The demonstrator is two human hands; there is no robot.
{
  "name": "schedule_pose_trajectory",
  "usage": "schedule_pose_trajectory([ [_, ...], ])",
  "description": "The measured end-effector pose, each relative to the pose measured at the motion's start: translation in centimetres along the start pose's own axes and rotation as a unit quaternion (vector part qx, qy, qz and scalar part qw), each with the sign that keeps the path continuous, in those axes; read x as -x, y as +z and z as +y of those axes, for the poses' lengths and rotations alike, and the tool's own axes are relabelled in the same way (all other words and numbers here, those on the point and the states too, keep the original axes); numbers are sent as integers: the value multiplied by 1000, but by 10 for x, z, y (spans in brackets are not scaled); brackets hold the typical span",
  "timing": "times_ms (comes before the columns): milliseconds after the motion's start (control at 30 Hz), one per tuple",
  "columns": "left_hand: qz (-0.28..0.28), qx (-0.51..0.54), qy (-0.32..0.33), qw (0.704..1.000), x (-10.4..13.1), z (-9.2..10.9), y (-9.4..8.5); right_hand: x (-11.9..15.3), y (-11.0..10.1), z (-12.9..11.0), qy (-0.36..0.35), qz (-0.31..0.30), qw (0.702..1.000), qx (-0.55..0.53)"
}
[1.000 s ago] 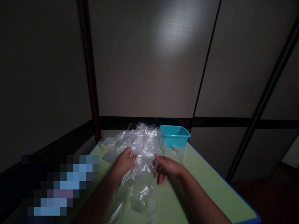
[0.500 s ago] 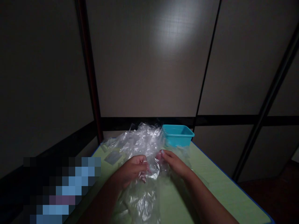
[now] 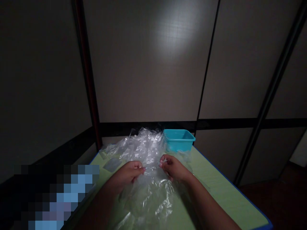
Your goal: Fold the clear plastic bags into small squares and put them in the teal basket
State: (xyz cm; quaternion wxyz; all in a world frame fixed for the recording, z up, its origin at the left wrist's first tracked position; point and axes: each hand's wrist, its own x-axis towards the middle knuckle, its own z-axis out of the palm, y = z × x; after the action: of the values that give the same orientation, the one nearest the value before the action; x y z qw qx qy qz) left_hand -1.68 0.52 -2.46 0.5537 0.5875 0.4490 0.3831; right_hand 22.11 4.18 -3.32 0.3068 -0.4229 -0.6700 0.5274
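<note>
A clear plastic bag (image 3: pixel 153 195) hangs between my two hands over the green table (image 3: pixel 223 188). My left hand (image 3: pixel 134 171) pinches its upper edge on the left, thumb and fingers pressed together. On the right, my right hand (image 3: pixel 171 166) grips the same edge between thumb and curled fingers. Beyond the hands lies a crumpled heap of clear plastic (image 3: pixel 146 143). To its right, at the far edge of the table, stands a turquoise plastic basket (image 3: pixel 179 145), its inside only partly visible.
A flat clear piece of plastic (image 3: pixel 112 164) lies left of the heap. Dark panelled doors (image 3: pixel 148 70) rise behind the table, whose edge is blue. A pixelated patch covers the lower left.
My hands have moved apart, stretching the bag's upper edge between them, and the bag's lower part has spread wider. The whole view has shifted slightly.
</note>
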Motion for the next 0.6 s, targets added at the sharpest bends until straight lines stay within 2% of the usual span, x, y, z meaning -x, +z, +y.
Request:
schedule_pose_trajectory([
  [133, 13, 14, 7, 1000, 0, 1, -1, 1, 2, -2, 9, 12, 1000, -8],
  [400, -45, 58, -19, 997, 11, 7, 7, -2, 4, -3, 5, 36, 999, 1],
  [600, 8, 151, 6, 989, 12, 15, 8, -3, 1, -6, -15, 90, 996, 12],
])
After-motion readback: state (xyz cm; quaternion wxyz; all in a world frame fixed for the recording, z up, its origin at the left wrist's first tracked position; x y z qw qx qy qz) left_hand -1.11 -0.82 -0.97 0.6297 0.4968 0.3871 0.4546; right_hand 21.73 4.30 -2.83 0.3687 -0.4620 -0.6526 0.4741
